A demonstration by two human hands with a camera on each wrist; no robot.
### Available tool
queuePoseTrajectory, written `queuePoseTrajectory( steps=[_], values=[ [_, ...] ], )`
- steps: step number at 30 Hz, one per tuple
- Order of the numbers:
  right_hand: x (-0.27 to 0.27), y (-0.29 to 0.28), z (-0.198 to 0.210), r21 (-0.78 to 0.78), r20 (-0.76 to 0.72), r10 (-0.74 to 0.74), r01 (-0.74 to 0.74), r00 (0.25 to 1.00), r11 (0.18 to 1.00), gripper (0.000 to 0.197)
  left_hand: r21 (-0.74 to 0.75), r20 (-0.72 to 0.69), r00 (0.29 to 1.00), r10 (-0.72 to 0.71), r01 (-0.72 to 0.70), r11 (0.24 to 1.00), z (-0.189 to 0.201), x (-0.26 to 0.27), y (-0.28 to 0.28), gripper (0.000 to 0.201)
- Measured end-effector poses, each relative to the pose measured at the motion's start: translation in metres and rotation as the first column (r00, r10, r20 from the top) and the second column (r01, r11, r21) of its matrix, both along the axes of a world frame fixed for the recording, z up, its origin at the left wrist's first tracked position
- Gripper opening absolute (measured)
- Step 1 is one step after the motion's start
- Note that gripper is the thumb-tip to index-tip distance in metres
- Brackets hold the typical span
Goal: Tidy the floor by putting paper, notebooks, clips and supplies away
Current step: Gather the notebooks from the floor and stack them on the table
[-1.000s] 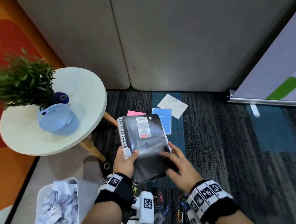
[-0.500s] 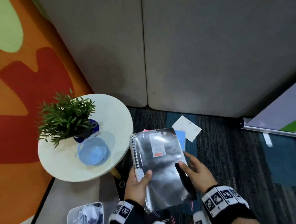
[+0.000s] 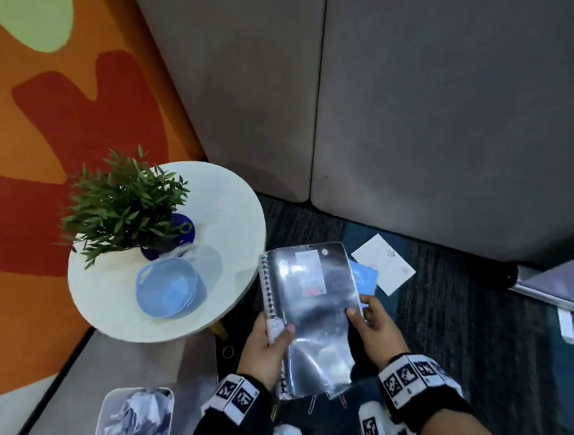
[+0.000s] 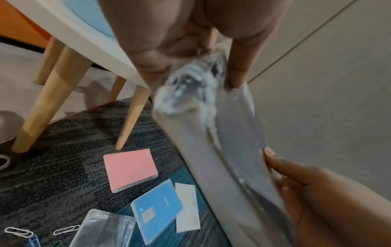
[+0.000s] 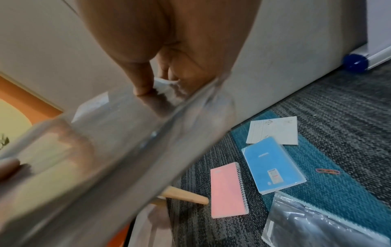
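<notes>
Both hands hold up a black spiral notebook (image 3: pixel 312 303) in a shiny clear sleeve, beside the round white table (image 3: pixel 232 220). My left hand (image 3: pixel 279 332) grips its lower left edge at the spiral, thumb on the cover. My right hand (image 3: pixel 358 310) pinches the right edge. On the carpet lie a pink notebook (image 4: pixel 131 168), a blue notebook (image 5: pixel 273 163), a white sheet (image 5: pixel 273 130), a clear plastic bag (image 5: pixel 317 225) and loose paper clips (image 4: pixel 19 231).
The table carries a potted plant (image 3: pixel 123 207) and a pale blue basket (image 3: pixel 169 286). A white bin (image 3: pixel 137 425) of crumpled paper stands at the lower left. A tape roll (image 3: pixel 228 352) lies by a table leg. Grey panels close off the back.
The notebook has been lifted higher off the carpet. My right hand went from lying flat on the cover to pinching the right edge. The head view has risen and turned left.
</notes>
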State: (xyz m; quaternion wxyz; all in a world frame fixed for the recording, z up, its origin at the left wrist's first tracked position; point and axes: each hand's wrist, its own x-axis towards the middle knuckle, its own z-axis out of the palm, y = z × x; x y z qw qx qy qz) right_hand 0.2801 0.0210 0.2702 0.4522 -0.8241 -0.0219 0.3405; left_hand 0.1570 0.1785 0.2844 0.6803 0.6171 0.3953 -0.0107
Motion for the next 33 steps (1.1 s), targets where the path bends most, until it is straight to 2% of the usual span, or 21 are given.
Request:
queuePoseTrajectory(
  steps=[4, 7, 10, 12, 15, 17, 20, 22, 24, 27, 28, 30, 31, 33],
  values=[
    [0.033, -0.003, -0.055, -0.006, -0.031, 0.049, -0.049, 0.998, 0.999, 0.026, 0.032, -0.016, 0.991, 0.13, -0.129, 0.991, -0.054, 0.026, -0.012, 0.032],
    [0.05, -0.007, -0.095, 0.006, -0.068, 0.077, -0.077, 0.995, 0.997, 0.027, 0.08, -0.031, 0.989, 0.143, -0.14, 0.987, -0.093, 0.039, -0.021, 0.031],
    [0.065, -0.014, -0.145, 0.045, -0.102, 0.025, -0.02, 0.994, 0.999, 0.013, 0.094, -0.021, 0.981, 0.193, -0.19, 0.977, -0.144, 0.047, -0.028, 0.033],
    [0.071, -0.022, -0.185, 0.022, -0.065, -0.012, 0.014, 0.998, 1.0, 0.024, 0.11, -0.023, 0.971, 0.238, -0.234, 0.966, -0.177, 0.047, -0.03, 0.03],
    [0.077, -0.041, -0.254, -0.215, -0.044, 0.059, -0.067, 0.997, 0.974, 0.03, 0.144, -0.05, 0.953, 0.298, -0.288, 0.947, -0.227, 0.039, -0.029, 0.028],
    [0.073, -0.051, -0.31, -0.366, -0.119, 0.147, -0.181, 0.982, 0.913, 0.034, 0.152, -0.053, 0.944, 0.326, -0.315, 0.937, -0.26, 0.03, -0.028, 0.027],
    [0.054, -0.061, -0.386, -0.501, -0.261, 0.24, -0.343, 0.935, 0.794, 0.053, 0.162, -0.052, 0.94, 0.337, -0.325, 0.932, -0.302, 0.015, -0.028, 0.028],
    [0.036, -0.063, -0.422, -0.554, -0.282, 0.263, -0.381, 0.923, 0.741, 0.061, 0.152, -0.066, 0.93, 0.361, -0.348, 0.925, -0.324, 0.006, -0.028, 0.028],
    [0.018, -0.065, -0.444, -0.596, -0.261, 0.244, -0.355, 0.934, 0.72, 0.076, 0.127, -0.1, 0.911, 0.401, -0.388, 0.913, -0.343, -0.002, -0.029, 0.032],
    [0.002, -0.063, -0.456, -0.669, -0.221, 0.2, -0.298, 0.955, 0.682, 0.092, 0.078, -0.135, 0.89, 0.436, -0.43, 0.9, -0.361, -0.004, -0.032, 0.052],
    [0.0, -0.062, -0.457, -0.703, -0.203, 0.212, -0.293, 0.956, 0.648, 0.089, 0.072, -0.142, 0.891, 0.432, -0.426, 0.902, -0.365, -0.004, -0.033, 0.055],
    [-0.001, -0.062, -0.453, -0.727, -0.204, 0.238, -0.31, 0.95, 0.612, 0.073, 0.076, -0.141, 0.888, 0.438, -0.431, 0.899, -0.368, -0.005, -0.035, 0.037],
    [0.001, -0.062, -0.45, -0.705, -0.228, 0.226, -0.321, 0.947, 0.632, 0.065, 0.076, -0.13, 0.893, 0.431, -0.425, 0.902, -0.366, -0.003, -0.036, 0.026],
    [0.007, -0.064, -0.441, -0.613, -0.306, 0.183, -0.34, 0.934, 0.713, 0.052, 0.085, -0.118, 0.903, 0.414, -0.406, 0.91, -0.356, -0.001, -0.038, 0.022]
  ],
)
